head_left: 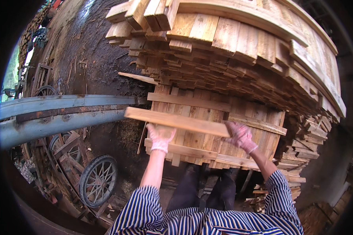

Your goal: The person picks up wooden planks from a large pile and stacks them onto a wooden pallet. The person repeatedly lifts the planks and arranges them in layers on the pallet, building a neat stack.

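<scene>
A long, straight-edged wooden plank [176, 120] is hanging above the low stack [200, 140], lying crosswise between its far and near edges, with its left end reaching out past the stack's left edge and its right end sitting inboard of the right edge. The gloved right hand [240, 137] is clasping that right end, fingers wrapping over the wood. The gloved left hand [160, 137] is spreading its fingers and thumb beneath the near edge of the plank, not far from its left end; whether the palm is bearing weight or the fingertips are just touching, I cannot tell. The two hands are standing well apart. The plank is looking stiff, showing no sag between its ends, and is probably weighing enough to make one-handed holding at an end awkward, since the free end would be wanting to dip. Its sawn faces are likely giving knit gloves good friction, so slipping is seeming a smaller worry than splinters along the edges. It is hardly looking fragile. The best hold is probably lying near both ends, one hand on each, thumb on top and fingers under the narrow edge, leaving fingers clear of the strips already lying along the stack's far edge [190, 102] and near edge [184, 150].
</scene>
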Motion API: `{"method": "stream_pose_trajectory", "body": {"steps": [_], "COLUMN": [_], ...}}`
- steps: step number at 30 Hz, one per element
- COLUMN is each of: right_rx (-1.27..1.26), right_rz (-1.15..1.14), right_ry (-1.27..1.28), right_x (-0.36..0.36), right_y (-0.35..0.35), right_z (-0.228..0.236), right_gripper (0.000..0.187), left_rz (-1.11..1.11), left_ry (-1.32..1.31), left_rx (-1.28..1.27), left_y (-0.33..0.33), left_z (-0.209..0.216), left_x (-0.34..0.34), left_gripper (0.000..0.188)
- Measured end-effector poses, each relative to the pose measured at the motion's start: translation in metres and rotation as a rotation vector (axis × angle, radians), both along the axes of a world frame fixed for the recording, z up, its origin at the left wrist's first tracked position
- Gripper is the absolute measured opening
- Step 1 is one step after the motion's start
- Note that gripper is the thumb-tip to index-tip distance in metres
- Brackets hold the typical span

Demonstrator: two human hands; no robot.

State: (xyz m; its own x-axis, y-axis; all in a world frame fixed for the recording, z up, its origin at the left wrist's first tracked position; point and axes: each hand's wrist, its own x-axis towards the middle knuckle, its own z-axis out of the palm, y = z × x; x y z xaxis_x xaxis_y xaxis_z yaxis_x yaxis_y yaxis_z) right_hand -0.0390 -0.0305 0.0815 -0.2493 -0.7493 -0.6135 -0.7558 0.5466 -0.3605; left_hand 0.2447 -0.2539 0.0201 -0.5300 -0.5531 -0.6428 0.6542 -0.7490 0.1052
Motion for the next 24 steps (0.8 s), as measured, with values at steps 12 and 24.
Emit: {"method": "stream_pose_trajectory", "body": {"steps": [12,24], "right_rx": [0.025,-0.010], "right_rz": [-0.215,-0.252], "right_ry": [0.253,0.671], "right_x": [-0.064,-0.129], "right_y": [-0.067,0.160], "right_z": [-0.206,-0.201], "right_gripper": [0.095,0.054], "left_rz": [-0.906,-1.776], "left_ry": [-1.802,-1.465], "left_rx": [-0.943,-2.338], "left_y": [-0.077,-0.097], "left_z": [-0.162,-0.181], "left_x": [-0.080,-0.150], "left_gripper": [0.122,0.075]}}
